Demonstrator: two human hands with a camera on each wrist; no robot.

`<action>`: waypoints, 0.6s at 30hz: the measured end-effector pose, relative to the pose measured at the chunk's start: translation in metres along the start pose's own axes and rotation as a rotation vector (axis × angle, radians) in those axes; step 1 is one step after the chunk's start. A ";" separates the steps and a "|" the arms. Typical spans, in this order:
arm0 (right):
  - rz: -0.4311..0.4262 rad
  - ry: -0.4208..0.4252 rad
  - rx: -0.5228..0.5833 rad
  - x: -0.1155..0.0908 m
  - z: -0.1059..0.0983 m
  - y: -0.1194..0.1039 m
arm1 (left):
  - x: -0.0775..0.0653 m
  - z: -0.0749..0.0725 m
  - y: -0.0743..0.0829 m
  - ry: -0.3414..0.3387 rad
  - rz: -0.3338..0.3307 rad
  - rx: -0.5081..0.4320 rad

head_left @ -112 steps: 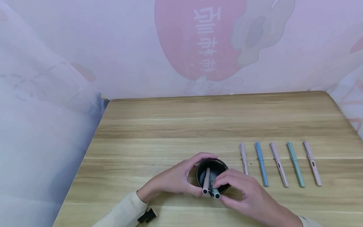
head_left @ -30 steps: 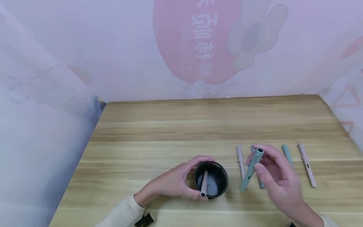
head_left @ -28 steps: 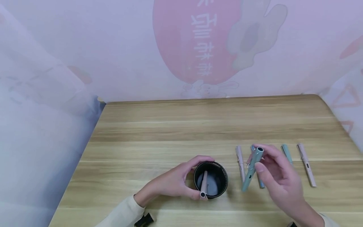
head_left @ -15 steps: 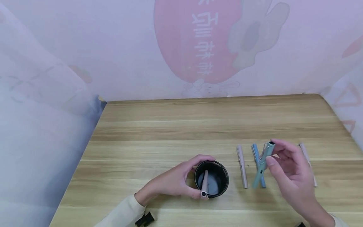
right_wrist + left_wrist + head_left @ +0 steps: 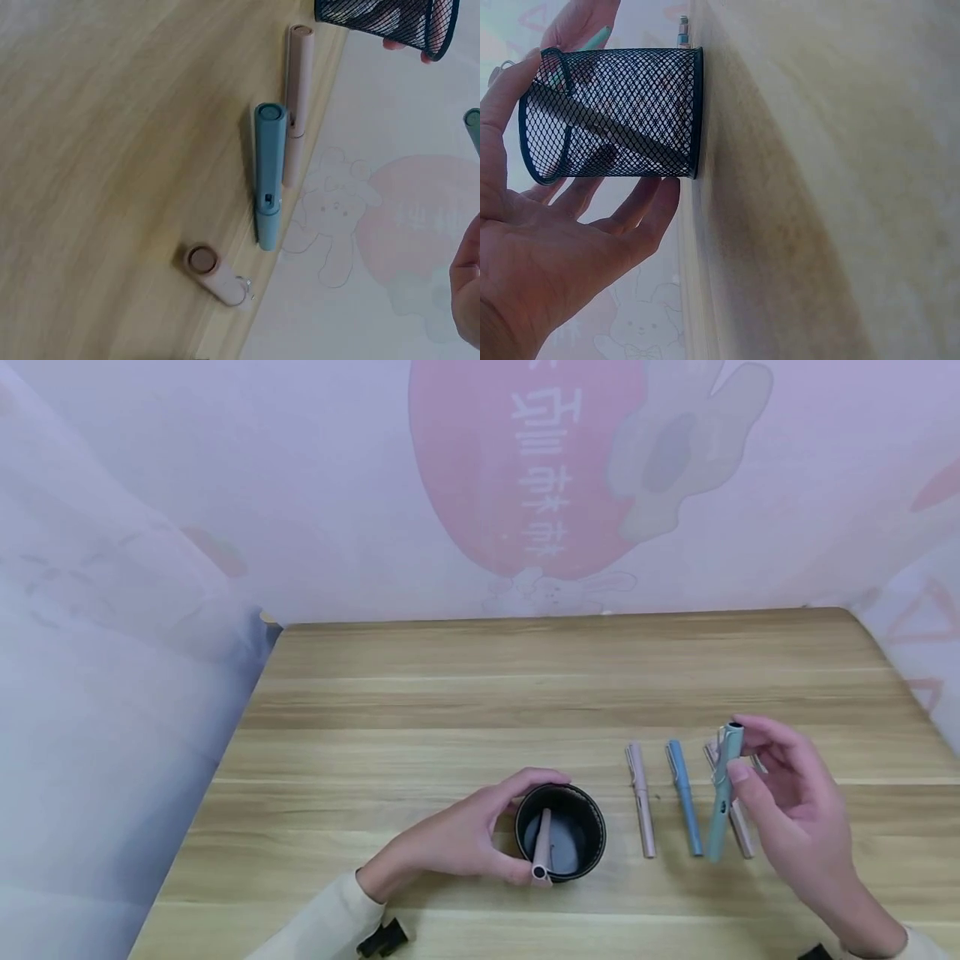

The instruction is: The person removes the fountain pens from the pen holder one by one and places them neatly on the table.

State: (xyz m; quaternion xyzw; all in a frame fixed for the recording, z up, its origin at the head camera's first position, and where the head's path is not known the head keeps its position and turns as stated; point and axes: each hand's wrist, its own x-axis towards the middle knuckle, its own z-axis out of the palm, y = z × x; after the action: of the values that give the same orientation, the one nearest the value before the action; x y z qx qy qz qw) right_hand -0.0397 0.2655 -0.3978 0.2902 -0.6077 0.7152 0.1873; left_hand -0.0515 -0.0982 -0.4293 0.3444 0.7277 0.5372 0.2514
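Note:
My left hand (image 5: pixel 465 835) grips the side of a black mesh pen holder (image 5: pixel 587 827) standing upright on the table. One pinkish pen (image 5: pixel 542 847) leans inside it, its end past the near rim; the left wrist view shows this pen (image 5: pixel 607 124) slanting through the mesh. Between thumb and fingers my right hand (image 5: pixel 806 814) pinches a teal capped pen (image 5: pixel 726 793), raised above the table, cap end up. Below and behind it lies a pink pen (image 5: pixel 741 831), partly covered. Farther left in the row are a blue pen (image 5: pixel 686 802) and a pale pink pen (image 5: pixel 642 802).
My right hand hides most of the row's right end. A black strap piece (image 5: pixel 382 937) is by the left sleeve (image 5: pixel 322 922). The wooden table (image 5: pixel 450 693) ends at a printed cloth backdrop (image 5: pixel 337 510).
The teal pen has come out of the pen holder in my right hand and moved right, past the blue pen. My left hand still holds the pen holder in place.

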 end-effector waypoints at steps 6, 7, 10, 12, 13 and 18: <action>0.075 0.006 -0.031 0.004 -0.021 0.001 | 0.000 0.000 0.001 0.000 0.006 0.003; 0.081 0.010 -0.038 0.005 -0.025 0.000 | 0.000 0.000 0.001 0.001 0.008 0.004; 0.126 0.023 -0.097 0.007 -0.035 -0.004 | -0.001 0.001 0.000 0.004 0.010 0.002; 0.165 0.031 -0.142 0.008 -0.041 -0.008 | 0.000 0.001 -0.001 0.006 0.009 -0.003; 0.179 0.032 -0.155 0.008 -0.044 -0.009 | 0.000 0.001 -0.001 0.006 0.010 -0.006; 0.212 0.047 -0.191 0.007 -0.056 -0.012 | 0.002 0.001 -0.003 0.004 0.009 -0.018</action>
State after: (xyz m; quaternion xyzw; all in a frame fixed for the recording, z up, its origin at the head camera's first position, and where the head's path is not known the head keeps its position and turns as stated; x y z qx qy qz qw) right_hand -0.0478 0.3223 -0.3898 0.1883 -0.6957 0.6765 0.1517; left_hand -0.0520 -0.0966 -0.4322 0.3444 0.7219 0.5454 0.2506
